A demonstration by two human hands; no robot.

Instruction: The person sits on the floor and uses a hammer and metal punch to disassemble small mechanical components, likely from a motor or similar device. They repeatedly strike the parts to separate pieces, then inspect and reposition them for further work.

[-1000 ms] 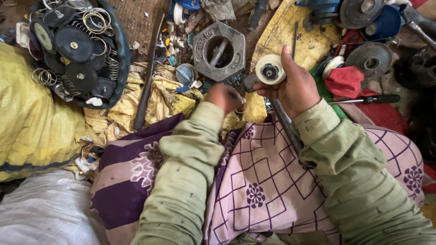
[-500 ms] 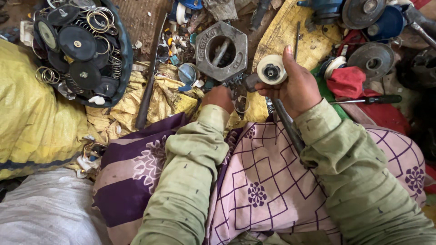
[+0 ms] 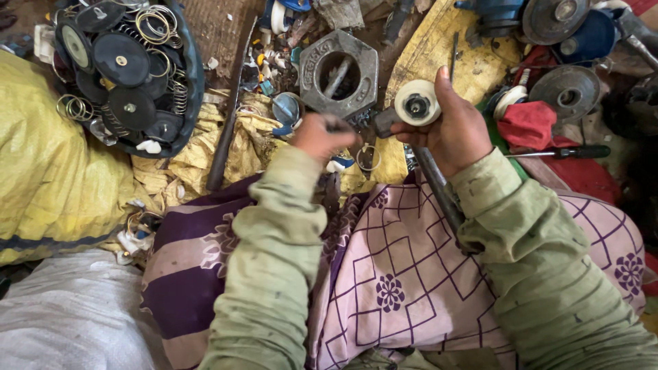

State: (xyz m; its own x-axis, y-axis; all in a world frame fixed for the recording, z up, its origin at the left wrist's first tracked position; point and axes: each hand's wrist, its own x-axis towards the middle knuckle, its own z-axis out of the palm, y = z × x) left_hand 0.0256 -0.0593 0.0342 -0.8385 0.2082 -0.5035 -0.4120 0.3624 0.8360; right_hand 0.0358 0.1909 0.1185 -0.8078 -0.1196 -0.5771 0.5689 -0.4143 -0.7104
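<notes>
My right hand [image 3: 459, 127] grips a long dark metal rod [image 3: 439, 195] topped by a white plastic wheel [image 3: 417, 104] with a dark hub. The rod slants down across my lap. My left hand [image 3: 321, 136] is closed around a small dark metal piece [image 3: 339, 127] just left of the wheel, close to the rod's head. Both arms wear pale green sleeves. Beyond the hands lies a big grey hexagonal nut [image 3: 339, 72] with something sticking through its hole.
A dark blue tub [image 3: 185, 103] of black discs, springs and rings sits at far left on yellow sacking [image 3: 62, 171]. A long iron bar [image 3: 226, 123] lies beside it. Grey discs, a red cloth [image 3: 528, 123] and a screwdriver [image 3: 562, 152] crowd the right. Purple patterned cloth [image 3: 397, 274] covers my lap.
My left hand has closed tighter on the small dark piece and shifted slightly toward the wheel. The right hand with the rod has stayed almost still.
</notes>
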